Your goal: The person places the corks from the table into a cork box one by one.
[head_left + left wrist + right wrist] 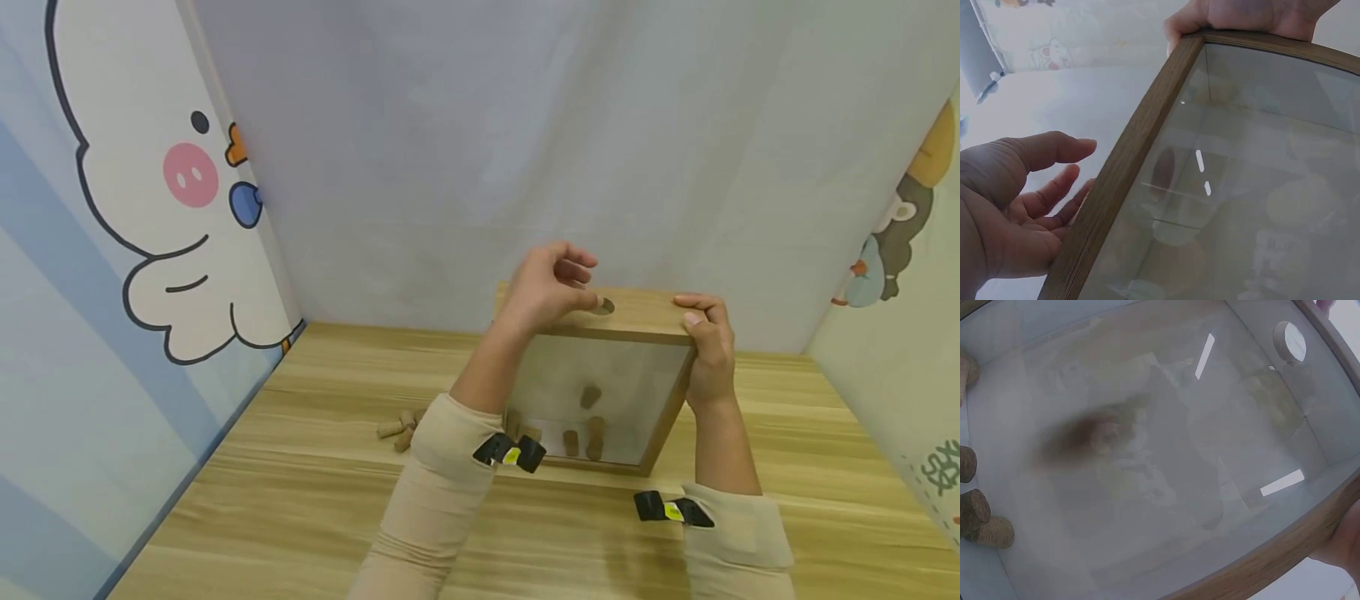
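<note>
A wooden frame box point(611, 327) with a clear front stands upright on the table, a round hole point(606, 307) in its top. My left hand point(547, 287) hovers at that hole, thumb and fingers parted and nothing between them in the left wrist view. My right hand point(708, 346) grips the box's top right corner, thumb on the near edge and fingers over the top. Inside, one cork point(590, 396) is in mid-air, blurred in the right wrist view. Several corks point(974, 509) lie at the box's bottom, partly hidden by my left forearm in the head view.
Loose corks point(397, 427) lie on the wood-grain table point(300, 483) left of the box, partly behind my left sleeve. A pale curtain point(420, 167) hangs behind the table. Printed cartoon walls point(172, 275) stand on both sides.
</note>
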Demonstrator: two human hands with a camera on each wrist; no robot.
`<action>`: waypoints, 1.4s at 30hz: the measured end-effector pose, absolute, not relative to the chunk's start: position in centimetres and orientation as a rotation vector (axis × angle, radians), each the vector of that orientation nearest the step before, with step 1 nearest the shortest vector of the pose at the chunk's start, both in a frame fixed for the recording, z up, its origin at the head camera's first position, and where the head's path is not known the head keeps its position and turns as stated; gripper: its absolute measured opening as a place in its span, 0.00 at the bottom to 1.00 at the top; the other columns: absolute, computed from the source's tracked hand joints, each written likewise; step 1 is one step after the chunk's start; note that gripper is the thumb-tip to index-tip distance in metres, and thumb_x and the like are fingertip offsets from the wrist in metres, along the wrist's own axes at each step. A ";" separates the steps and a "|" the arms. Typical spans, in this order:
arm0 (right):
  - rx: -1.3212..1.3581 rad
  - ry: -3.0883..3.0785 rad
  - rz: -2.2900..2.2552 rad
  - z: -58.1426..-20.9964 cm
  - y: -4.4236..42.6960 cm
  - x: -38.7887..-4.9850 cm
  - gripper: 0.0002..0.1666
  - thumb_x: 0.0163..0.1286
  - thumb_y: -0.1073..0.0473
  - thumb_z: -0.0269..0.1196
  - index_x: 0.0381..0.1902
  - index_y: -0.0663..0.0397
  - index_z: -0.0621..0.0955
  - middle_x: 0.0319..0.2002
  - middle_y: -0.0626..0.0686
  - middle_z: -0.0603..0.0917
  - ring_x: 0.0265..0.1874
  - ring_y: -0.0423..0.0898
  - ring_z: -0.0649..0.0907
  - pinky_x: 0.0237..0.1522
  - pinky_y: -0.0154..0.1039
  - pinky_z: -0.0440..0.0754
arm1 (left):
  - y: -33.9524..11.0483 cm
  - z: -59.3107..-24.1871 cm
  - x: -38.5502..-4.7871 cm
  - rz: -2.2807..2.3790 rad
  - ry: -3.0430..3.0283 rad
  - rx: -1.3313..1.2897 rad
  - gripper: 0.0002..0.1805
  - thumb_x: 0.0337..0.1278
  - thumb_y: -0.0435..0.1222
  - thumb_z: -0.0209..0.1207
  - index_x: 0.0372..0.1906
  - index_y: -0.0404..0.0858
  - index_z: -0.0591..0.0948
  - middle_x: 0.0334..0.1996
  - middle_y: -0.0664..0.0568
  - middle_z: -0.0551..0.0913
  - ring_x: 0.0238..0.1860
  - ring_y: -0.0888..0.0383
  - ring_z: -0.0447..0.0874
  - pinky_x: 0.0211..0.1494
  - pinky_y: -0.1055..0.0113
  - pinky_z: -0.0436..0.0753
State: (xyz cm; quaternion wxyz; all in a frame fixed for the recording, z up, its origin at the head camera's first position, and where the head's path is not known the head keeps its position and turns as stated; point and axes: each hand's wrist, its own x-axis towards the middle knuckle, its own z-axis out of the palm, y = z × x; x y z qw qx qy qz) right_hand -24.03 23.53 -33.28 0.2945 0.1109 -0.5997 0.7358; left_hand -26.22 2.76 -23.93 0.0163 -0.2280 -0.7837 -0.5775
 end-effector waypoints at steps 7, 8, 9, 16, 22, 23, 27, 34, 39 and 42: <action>0.297 -1.583 1.962 -33.5 23.8 -24.0 0.14 0.60 0.59 0.48 0.39 0.48 0.79 0.44 0.54 0.72 0.37 0.49 0.69 0.37 0.43 0.63 | 0.4 -26.6 -23.7 -1.581 -2.178 -1.037 0.16 0.47 0.28 0.66 0.44 0.30 0.79 0.38 0.43 0.79 0.37 0.54 0.78 0.39 0.72 0.78; 0.293 -1.584 1.961 -33.5 23.8 -23.9 0.14 0.60 0.58 0.48 0.39 0.49 0.79 0.44 0.55 0.71 0.36 0.49 0.69 0.36 0.43 0.64 | 0.1 -27.1 -23.4 -1.518 -2.131 -1.083 0.16 0.47 0.28 0.66 0.43 0.29 0.79 0.38 0.43 0.79 0.37 0.54 0.78 0.40 0.72 0.78; 0.290 -1.584 1.960 -33.6 23.8 -23.9 0.14 0.61 0.58 0.48 0.39 0.49 0.79 0.43 0.55 0.71 0.36 0.49 0.69 0.36 0.42 0.64 | -0.2 -27.6 -23.1 -1.449 -2.083 -1.125 0.15 0.47 0.29 0.66 0.42 0.29 0.79 0.38 0.43 0.80 0.37 0.54 0.78 0.39 0.71 0.78; 0.281 -1.566 1.959 -33.4 24.1 -23.8 0.14 0.60 0.59 0.47 0.38 0.49 0.79 0.43 0.55 0.71 0.36 0.48 0.69 0.35 0.41 0.64 | -2.4 -30.5 -21.6 -1.154 -2.027 -1.242 0.16 0.48 0.34 0.67 0.43 0.34 0.79 0.39 0.47 0.79 0.38 0.55 0.75 0.36 0.63 0.76; 0.300 -1.554 1.983 -33.4 24.2 -24.0 0.14 0.60 0.59 0.48 0.39 0.50 0.79 0.43 0.55 0.71 0.36 0.48 0.69 0.34 0.40 0.65 | -4.3 -33.2 -21.4 -1.138 -2.159 -1.282 0.19 0.47 0.36 0.69 0.45 0.34 0.79 0.40 0.47 0.80 0.39 0.53 0.75 0.43 0.62 0.75; 0.302 -1.551 1.982 -33.4 24.2 -24.0 0.14 0.60 0.59 0.48 0.39 0.50 0.79 0.43 0.55 0.71 0.36 0.48 0.69 0.34 0.40 0.65 | -4.6 -33.7 -21.4 -1.141 -2.174 -1.284 0.19 0.46 0.36 0.69 0.45 0.34 0.80 0.40 0.47 0.80 0.39 0.52 0.75 0.43 0.61 0.75; 0.301 -1.536 1.984 -33.5 24.1 -24.0 0.14 0.60 0.59 0.48 0.39 0.50 0.79 0.43 0.55 0.72 0.36 0.48 0.70 0.34 0.39 0.65 | -6.0 -35.4 -21.9 -1.150 -2.264 -1.247 0.20 0.46 0.37 0.69 0.46 0.35 0.80 0.41 0.48 0.79 0.40 0.53 0.75 0.43 0.62 0.75; 0.332 -1.546 2.008 -33.6 23.9 -24.2 0.14 0.61 0.59 0.48 0.39 0.50 0.79 0.42 0.55 0.71 0.35 0.47 0.70 0.33 0.39 0.66 | -9.7 -38.2 -22.6 -1.188 -2.484 -1.093 0.21 0.46 0.37 0.70 0.48 0.41 0.79 0.44 0.54 0.75 0.45 0.55 0.74 0.43 0.62 0.77; 0.349 -1.548 2.012 -33.6 23.8 -24.3 0.14 0.61 0.59 0.48 0.40 0.50 0.79 0.43 0.55 0.71 0.36 0.48 0.69 0.33 0.39 0.66 | -12.6 -40.1 -23.1 -1.241 -2.586 -0.984 0.21 0.49 0.36 0.68 0.51 0.44 0.78 0.44 0.53 0.73 0.44 0.53 0.72 0.37 0.61 0.79; 0.354 -1.545 2.007 -33.6 23.7 -24.4 0.14 0.61 0.59 0.48 0.40 0.50 0.79 0.43 0.55 0.70 0.37 0.48 0.69 0.34 0.39 0.66 | -14.3 -41.2 -23.5 -1.223 -2.610 -0.925 0.21 0.49 0.35 0.68 0.51 0.42 0.78 0.44 0.52 0.75 0.43 0.52 0.73 0.37 0.59 0.78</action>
